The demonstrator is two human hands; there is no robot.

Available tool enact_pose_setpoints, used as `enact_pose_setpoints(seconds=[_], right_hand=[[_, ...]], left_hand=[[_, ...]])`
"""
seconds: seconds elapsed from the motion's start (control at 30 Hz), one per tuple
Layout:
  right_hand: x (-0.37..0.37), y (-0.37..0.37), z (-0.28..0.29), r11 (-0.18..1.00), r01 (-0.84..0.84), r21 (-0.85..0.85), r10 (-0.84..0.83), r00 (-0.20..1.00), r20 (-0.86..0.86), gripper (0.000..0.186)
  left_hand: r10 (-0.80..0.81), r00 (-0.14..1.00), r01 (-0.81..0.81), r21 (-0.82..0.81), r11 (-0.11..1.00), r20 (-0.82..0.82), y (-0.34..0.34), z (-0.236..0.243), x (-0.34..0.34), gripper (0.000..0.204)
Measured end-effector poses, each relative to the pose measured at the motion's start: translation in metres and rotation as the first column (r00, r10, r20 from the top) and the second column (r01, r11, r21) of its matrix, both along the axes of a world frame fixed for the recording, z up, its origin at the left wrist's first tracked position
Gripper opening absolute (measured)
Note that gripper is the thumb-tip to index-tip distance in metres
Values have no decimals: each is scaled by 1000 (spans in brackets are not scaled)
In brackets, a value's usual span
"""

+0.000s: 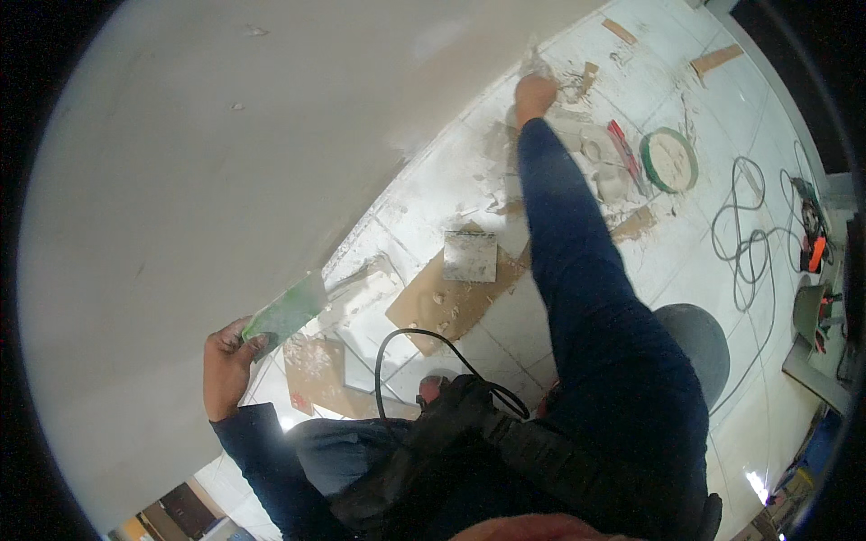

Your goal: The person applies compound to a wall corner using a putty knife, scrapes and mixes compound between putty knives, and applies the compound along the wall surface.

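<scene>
My left hand (227,368), closed with the thumb on top, grips a flat green putty spreader (287,308). Its far end meets the bottom of the pale wall (198,171), near the floor. My right arm is stretched far forward, and my right hand (536,94) is closed low beside the wall's foot. Just beyond its fingers shows a blurred whitish shape (536,65); its kind is not clear. A green-rimmed tub (669,160) of cream-coloured paste stands to the right of that hand. Between them lies a red, long narrow tool (624,149) among smears of paste.
Paste-spotted cardboard (433,311) lies on the white tiled floor, with a square pale plate (470,256) on it. A round grey stool or bucket top (696,350) is beside my right arm. Looped cable (741,239) runs across the right side, near an orange-and-black tool (818,252).
</scene>
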State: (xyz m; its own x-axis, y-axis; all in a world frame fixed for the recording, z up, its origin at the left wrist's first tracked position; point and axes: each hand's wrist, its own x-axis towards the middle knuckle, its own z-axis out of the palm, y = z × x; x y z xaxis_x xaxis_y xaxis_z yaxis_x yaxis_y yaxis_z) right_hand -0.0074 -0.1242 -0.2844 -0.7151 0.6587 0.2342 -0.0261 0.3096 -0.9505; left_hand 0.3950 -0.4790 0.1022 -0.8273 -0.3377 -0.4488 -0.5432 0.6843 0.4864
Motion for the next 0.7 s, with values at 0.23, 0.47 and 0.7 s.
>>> enact_pose_setpoints(seconds=[0.23,0.47,0.7], right_hand=[[82,-127,3,909,-196,367,113,965,237,25],[204,-172,51,943,-287,-167,293,956,17,31],[74,-89,51,976,-56,-208,94,980,176,30]], left_hand=[[-53,998,53,9,999,32,7,-1,-10,19],[-46,998,42,74,996,45,26,-10,-31,19],[33,999,-34,51,998,26,21,-4,-24,21]])
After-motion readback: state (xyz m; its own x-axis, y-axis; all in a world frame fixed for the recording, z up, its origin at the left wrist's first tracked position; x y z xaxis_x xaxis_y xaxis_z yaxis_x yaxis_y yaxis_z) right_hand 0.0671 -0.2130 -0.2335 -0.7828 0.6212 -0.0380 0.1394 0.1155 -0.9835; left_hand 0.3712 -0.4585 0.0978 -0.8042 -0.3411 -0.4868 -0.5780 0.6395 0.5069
